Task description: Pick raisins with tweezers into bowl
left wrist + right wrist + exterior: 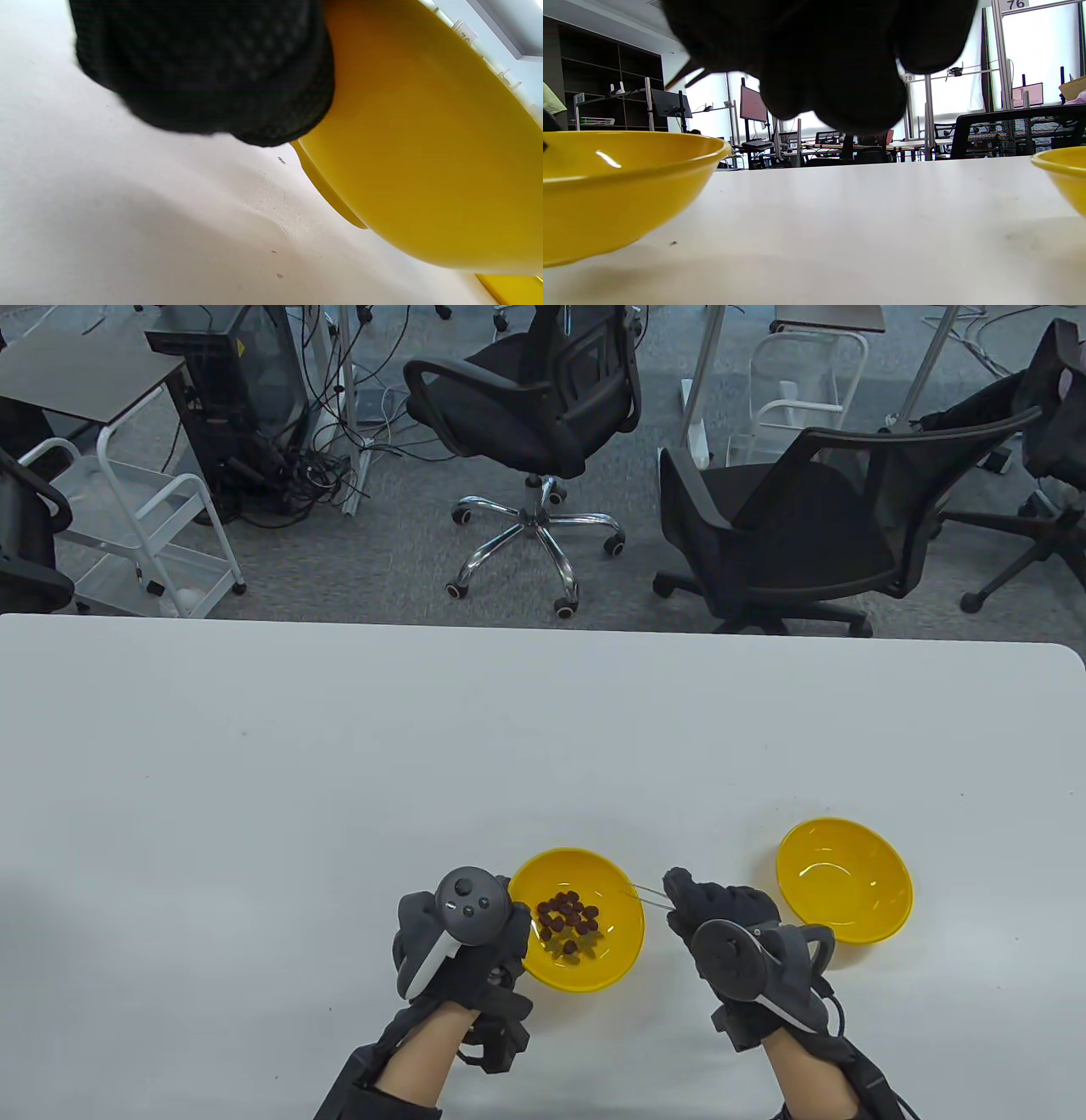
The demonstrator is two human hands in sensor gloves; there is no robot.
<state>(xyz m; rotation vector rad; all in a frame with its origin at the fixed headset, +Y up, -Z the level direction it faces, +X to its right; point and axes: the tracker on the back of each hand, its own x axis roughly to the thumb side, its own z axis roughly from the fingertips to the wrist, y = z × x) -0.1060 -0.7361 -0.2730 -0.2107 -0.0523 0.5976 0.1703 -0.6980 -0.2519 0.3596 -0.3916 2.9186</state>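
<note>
The right hand (738, 933) is pinching tweezers (646, 894) over the raisins (568, 918) bowl (624, 950), the left hand (462, 937) is steadying its rim, and an empty bowl (844, 881) is sitting nearby.

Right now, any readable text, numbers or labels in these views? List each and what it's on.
"76": white tag atop a post, right wrist view.
"78": small tag on a post behind the table.
Tags on the left shelf post and by the monitor: too small to read.
Yellow sticker on the black cabinet: too small to read.
</note>
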